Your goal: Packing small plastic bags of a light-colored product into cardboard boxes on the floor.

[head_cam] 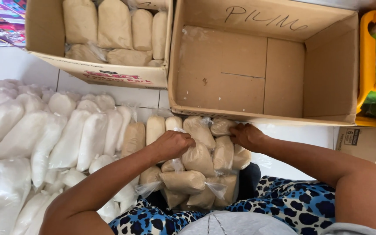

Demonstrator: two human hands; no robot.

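A heap of small clear plastic bags filled with beige powder (199,163) lies on the floor right in front of me. My left hand (172,144) grips the left side of one beige bag near the top of the heap. My right hand (245,135) closes on the bags at the heap's upper right, just below the front edge of an empty cardboard box (240,78). To the left lies a large spread of bags filled with white powder (44,139).
A second cardboard box (101,69) at the upper left holds several beige bags. A yellow crate (370,65) with green packets stands at the right edge. A smaller carton (370,141) lies beneath it. My blue spotted clothing (292,204) fills the bottom.
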